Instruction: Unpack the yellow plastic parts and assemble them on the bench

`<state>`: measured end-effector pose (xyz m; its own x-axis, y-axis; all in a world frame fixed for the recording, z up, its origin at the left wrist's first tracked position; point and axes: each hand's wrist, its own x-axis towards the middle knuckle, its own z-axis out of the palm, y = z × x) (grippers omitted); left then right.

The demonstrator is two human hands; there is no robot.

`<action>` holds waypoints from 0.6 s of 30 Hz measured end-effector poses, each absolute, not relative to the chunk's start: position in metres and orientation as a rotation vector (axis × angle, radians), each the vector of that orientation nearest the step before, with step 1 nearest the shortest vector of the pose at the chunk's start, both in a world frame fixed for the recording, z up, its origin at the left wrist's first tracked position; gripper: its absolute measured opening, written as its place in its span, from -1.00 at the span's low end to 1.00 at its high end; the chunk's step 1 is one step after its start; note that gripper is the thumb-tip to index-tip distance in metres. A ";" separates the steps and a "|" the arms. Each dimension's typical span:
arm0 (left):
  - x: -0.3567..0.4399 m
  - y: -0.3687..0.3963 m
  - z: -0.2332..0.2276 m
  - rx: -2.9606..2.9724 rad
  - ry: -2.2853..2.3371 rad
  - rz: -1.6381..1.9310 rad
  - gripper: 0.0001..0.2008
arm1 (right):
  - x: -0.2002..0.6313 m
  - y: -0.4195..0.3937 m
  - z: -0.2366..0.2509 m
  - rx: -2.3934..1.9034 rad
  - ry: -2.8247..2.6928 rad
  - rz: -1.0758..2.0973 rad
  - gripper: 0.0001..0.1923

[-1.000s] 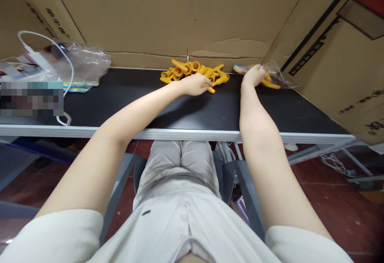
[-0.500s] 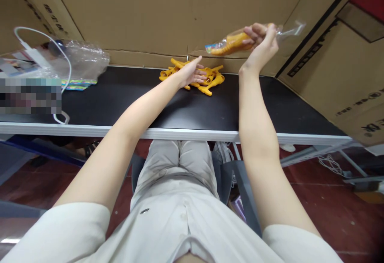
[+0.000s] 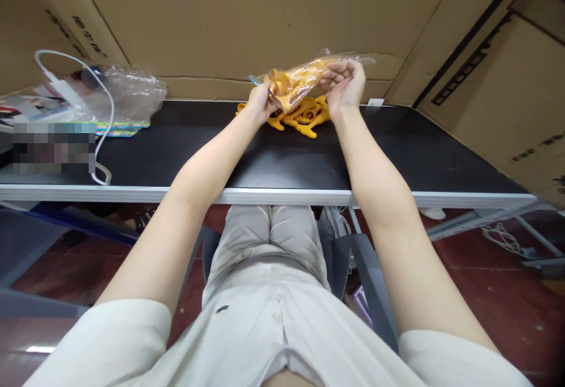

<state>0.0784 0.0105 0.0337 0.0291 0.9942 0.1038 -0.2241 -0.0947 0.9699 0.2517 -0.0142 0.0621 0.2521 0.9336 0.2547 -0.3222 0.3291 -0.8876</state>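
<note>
Where the seated person is nearest, one pale short-sleeved shirt (image 3: 247, 328) and one pair of light trousers (image 3: 269, 245), with a grey chair armrest (image 3: 368, 281) alongside. Next, one black tabletop (image 3: 282, 166) with a silver front edge; at its left, one white cable (image 3: 112, 107), looped, beside clear plastic wrappers (image 3: 136, 95) with multicoloured borders. Farther in, one left hand (image 3: 259, 103), fingers closed on the left end of one clear bag (image 3: 304, 82), and one right hand (image 3: 346, 88), palm up, fingers half-curled against the bag's other end; cannot tell whether they grip it. Bag: tilted, right end higher, yellow pieces inside, raised over the tabletop's far part. Below it, one heap of yellow pieces (image 3: 312, 132), some with round openings, partly hidden. At the back, brown cardboard panels (image 3: 220, 22), upright.
</note>
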 end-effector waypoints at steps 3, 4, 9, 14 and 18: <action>0.076 0.021 0.032 0.932 0.952 1.539 -0.51 | 0.248 -0.013 0.055 -0.856 -1.013 1.019 -0.59; 0.075 0.025 0.031 0.949 0.994 1.590 -0.50 | 0.245 -0.013 0.053 -0.888 -1.037 1.039 -0.62; 0.074 0.031 0.026 1.208 1.129 1.560 -0.38 | 0.225 -0.018 0.040 -1.062 -1.096 1.208 -0.64; 0.082 0.019 0.026 1.145 1.030 1.549 -0.61 | 0.226 -0.012 0.028 -1.171 -1.090 1.398 -0.58; 0.084 0.017 0.025 1.165 0.994 1.548 -0.62 | 0.232 -0.011 0.030 -1.111 -1.104 1.523 -0.58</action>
